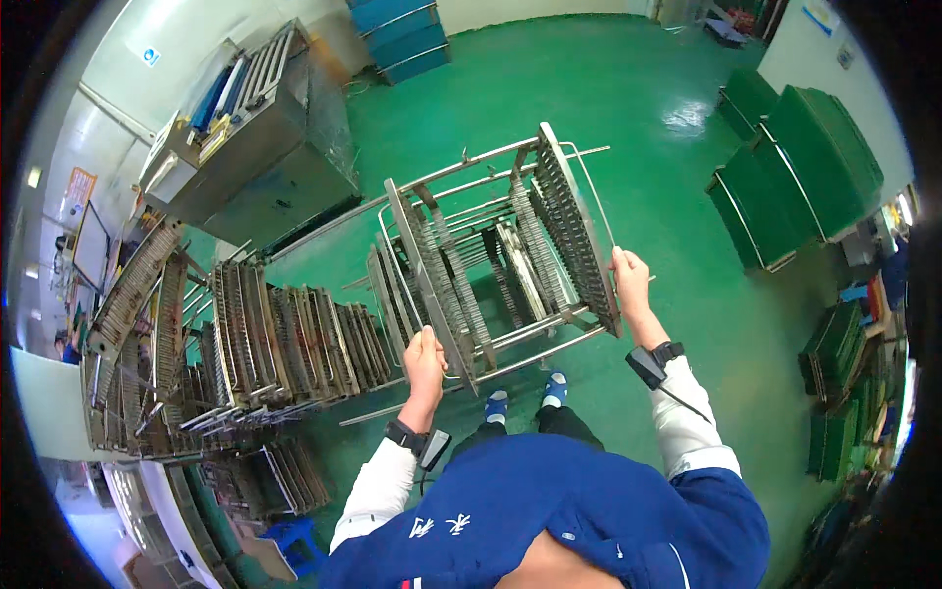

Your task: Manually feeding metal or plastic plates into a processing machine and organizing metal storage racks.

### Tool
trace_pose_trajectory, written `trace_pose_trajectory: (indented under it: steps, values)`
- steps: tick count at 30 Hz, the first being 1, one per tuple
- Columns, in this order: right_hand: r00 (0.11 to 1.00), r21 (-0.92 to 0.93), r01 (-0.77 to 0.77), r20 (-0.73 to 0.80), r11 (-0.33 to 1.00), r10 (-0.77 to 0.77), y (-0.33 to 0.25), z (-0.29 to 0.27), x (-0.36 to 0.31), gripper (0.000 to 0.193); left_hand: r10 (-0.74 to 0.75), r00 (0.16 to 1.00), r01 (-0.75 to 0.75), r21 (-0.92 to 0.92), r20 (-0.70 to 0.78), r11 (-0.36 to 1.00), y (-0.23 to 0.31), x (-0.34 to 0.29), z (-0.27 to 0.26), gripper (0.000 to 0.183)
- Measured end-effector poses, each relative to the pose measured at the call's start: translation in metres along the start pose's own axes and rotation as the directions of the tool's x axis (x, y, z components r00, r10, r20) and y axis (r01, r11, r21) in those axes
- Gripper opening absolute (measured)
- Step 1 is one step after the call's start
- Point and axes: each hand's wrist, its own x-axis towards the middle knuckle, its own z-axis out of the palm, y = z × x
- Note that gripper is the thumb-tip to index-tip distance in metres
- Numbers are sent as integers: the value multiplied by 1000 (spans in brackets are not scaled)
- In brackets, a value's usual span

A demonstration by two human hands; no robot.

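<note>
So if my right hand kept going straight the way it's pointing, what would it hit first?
The right hand already grips the metal rack at its right end plate and points up and away. Past that edge lies only bare green floor, so the way looks free, though depth is hard to judge.

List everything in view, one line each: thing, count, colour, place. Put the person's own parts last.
Slotted metal rack: one, silver, centre, held up at both ends.
Stacked metal racks: many, grey, left, in a row.
Steel machine: one, grey, upper left.
Green crates: several stacks, right side.
Blue crates: one stack, top centre.
Blue stool: one, lower left.
Floor: green, glossy.
Shoes: two, blue, below the rack.
Left hand: grip on rack's near end.
Right hand: grip on rack's right end.
</note>
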Motion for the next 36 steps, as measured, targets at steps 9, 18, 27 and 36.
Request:
trace_pose_trajectory:
  steps: [9,18,27,36]
  values:
    - [983,-56,177,54,983,-174,46,21,9,37,161,972,-94,342,-173,935,-55,42,-1,41]
    - [990,-135,139,33,981,-136,67,12,24,33,173,979,-120,368,-113,922,-51,37,12,41]
    - [997,-59,-19,71,998,23,55,21,27,38,332,919,-210,449,-212,868,-45,53,0,46]
    - [997,-35,63,53,997,-61,68,21,25,39,272,953,-192,432,-131,881,-35,68,4,48]
